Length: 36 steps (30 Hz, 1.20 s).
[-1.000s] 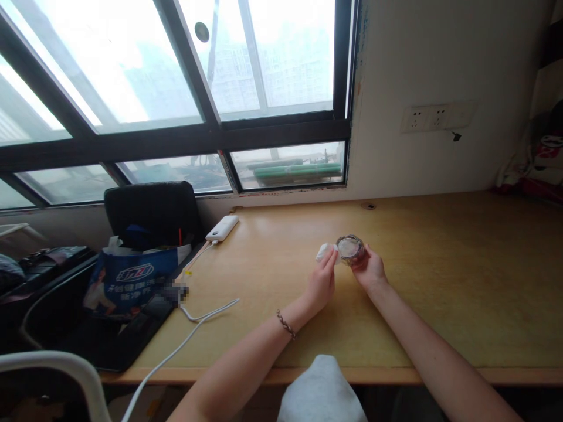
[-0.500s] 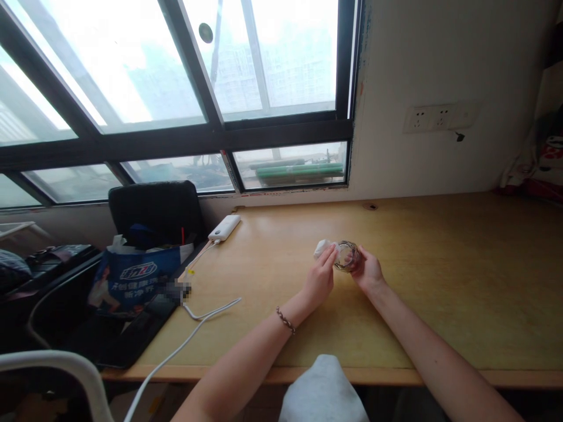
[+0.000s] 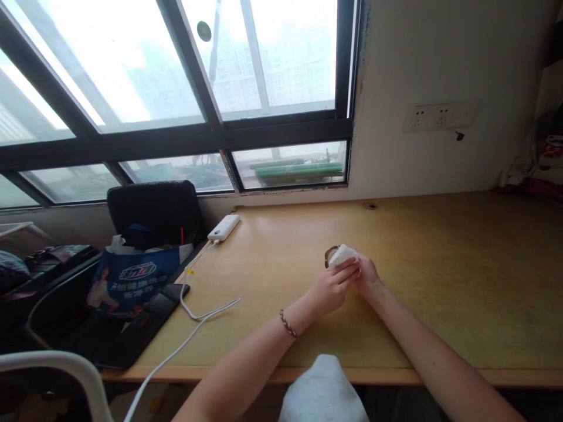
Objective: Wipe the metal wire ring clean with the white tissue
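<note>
My left hand [image 3: 335, 288] has its fingers closed on a crumpled white tissue [image 3: 343, 255], which it presses against a small clear glass [image 3: 329, 255]. The glass has a dark-looking rim, and only its left edge shows beside the tissue. My right hand [image 3: 367, 275] is closed round the right side of the glass, partly hidden behind the tissue and my left fingers. Both hands are together above the middle of the wooden table [image 3: 281, 328].
A white power bank [image 3: 223, 228] with a white cable [image 3: 193, 333] lies at the table's left. Beyond the left edge are a black chair [image 3: 153, 205] and a blue bag [image 3: 132, 278]. Red and white items [image 3: 545, 170] stand at the far right.
My left hand has moved right with the tissue, from the glass's left side to over its right part. The glass is tilted differently and mostly covered now.
</note>
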Each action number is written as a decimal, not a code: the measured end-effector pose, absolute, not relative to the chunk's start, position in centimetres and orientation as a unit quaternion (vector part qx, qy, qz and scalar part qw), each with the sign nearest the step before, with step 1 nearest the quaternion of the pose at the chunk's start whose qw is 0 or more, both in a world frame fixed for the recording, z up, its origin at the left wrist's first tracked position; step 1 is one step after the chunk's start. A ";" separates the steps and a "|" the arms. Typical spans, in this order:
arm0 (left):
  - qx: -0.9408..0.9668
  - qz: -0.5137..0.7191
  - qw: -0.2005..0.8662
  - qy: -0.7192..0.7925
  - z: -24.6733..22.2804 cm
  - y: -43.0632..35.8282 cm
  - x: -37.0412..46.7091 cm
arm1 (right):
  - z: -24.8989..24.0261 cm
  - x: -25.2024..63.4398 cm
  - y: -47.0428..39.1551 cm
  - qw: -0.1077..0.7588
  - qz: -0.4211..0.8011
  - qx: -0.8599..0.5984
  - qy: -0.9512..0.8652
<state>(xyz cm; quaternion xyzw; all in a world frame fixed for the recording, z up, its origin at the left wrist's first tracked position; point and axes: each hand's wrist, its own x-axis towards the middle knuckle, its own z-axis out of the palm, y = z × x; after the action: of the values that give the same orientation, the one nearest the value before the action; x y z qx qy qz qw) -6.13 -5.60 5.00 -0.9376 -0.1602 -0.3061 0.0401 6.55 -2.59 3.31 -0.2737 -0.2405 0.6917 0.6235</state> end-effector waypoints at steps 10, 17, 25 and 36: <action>-0.879 -0.365 0.019 -0.306 5.0 -4.5 -6.9 | 4.1 7.0 -2.4 0.634 0.720 -0.252 -0.129; -0.853 -0.404 -0.047 -0.328 3.9 -4.2 -6.8 | 4.3 8.1 -1.9 0.679 0.676 -0.271 -0.091; -0.884 -0.378 -0.068 -0.267 3.9 -5.6 -5.9 | 4.4 9.5 -1.5 0.737 0.625 -0.254 -0.044; -0.905 -0.352 0.007 -0.239 4.1 -5.6 -6.0 | 4.5 8.9 -1.9 0.724 0.640 -0.245 -0.080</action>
<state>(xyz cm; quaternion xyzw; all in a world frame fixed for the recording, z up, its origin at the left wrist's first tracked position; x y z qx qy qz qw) -5.95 -5.57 4.09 -0.9049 -0.2390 -0.3522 0.0065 8.90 -1.88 4.47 -0.2447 -0.0796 0.6404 0.7237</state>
